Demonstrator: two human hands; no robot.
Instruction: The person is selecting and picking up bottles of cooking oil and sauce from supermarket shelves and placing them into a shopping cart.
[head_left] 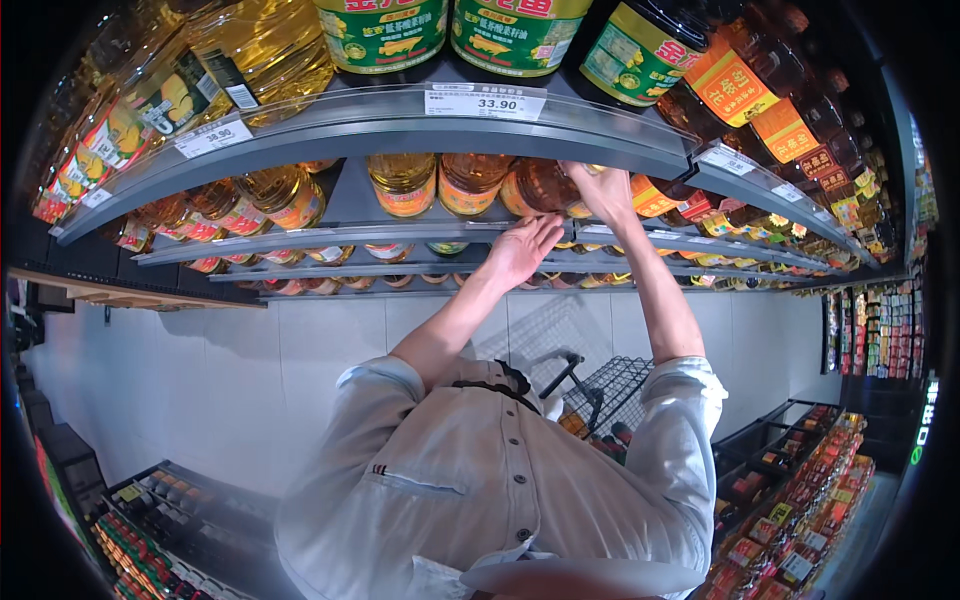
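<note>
My right hand [601, 188] reaches into the second shelf and closes on the top of an amber oil bottle [538, 186]. Just below it, my left hand [522, 249] is open with its fingers stretched out, touching the front rail of that shelf [400, 234]. More oil bottles [404, 184] with orange labels stand in a row to the left on the same shelf. Large yellow oil jugs [262, 50] and green-labelled jugs [383, 33] stand on the shelf above.
A black wire shopping cart [607, 388] stands on the pale tiled floor [230, 370] to my right. Dark sauce bottles [790, 130] fill the shelves at the right. Low shelves of packaged goods [800, 500] run behind me on both sides.
</note>
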